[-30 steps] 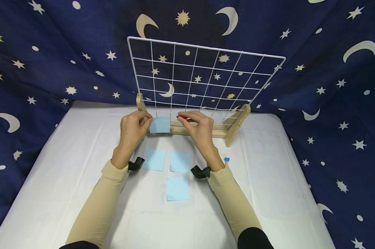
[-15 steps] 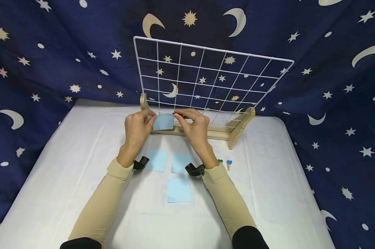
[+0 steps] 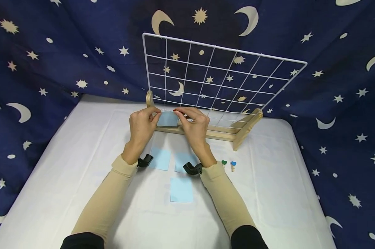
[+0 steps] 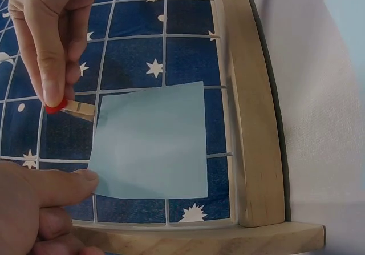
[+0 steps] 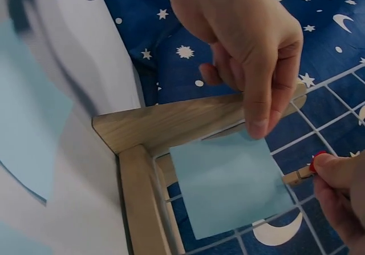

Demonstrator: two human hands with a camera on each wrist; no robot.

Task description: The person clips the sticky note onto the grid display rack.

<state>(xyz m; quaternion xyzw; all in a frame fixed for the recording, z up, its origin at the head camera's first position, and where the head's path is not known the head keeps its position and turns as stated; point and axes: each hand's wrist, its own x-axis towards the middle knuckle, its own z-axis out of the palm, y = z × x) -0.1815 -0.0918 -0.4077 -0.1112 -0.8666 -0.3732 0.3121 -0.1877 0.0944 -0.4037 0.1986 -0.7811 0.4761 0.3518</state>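
Note: pale blue square paper note (image 3: 167, 119), held flat against the lowest rows of the grid at its left end, just beside the wooden upright; the left wrist view shows it (image 4: 151, 142) spanning two horizontal wires.
Backdrop: dark blue cloth printed with cream moons and stars (image 3: 50, 62), hanging behind and to both sides.
Table: white cloth-covered tabletop (image 3: 66, 180), bearing the stand and loose items.
Grid: white wire mesh panel (image 3: 218, 79), upright and tilted slightly, seated in a pale wooden base frame (image 3: 243, 129).
Left hand: left hand (image 3: 142, 126), thumb and forefinger pinching the note's left edge against the wire, other fingers curled.
Right hand: right hand (image 3: 192, 125), fingertips pinching a small wooden clothespin with a red top (image 4: 71, 108), which sits at the note's opposite edge; whether its tips already straddle paper and wire cannot be told.
Spare notes: three pale blue square notes (image 3: 181, 189) lying flat on the table near the wrists, one partly under the right wrist.
Spare pins: two small pegs, a green-headed (image 3: 224, 162) and a blue-headed (image 3: 233, 164), side by side right of the right wrist.
Technique: judged from these views, the note should stay pressed still by the left hand until the pin's tips close over both paper and a wire; pinning at a wire crossing should limit sliding.
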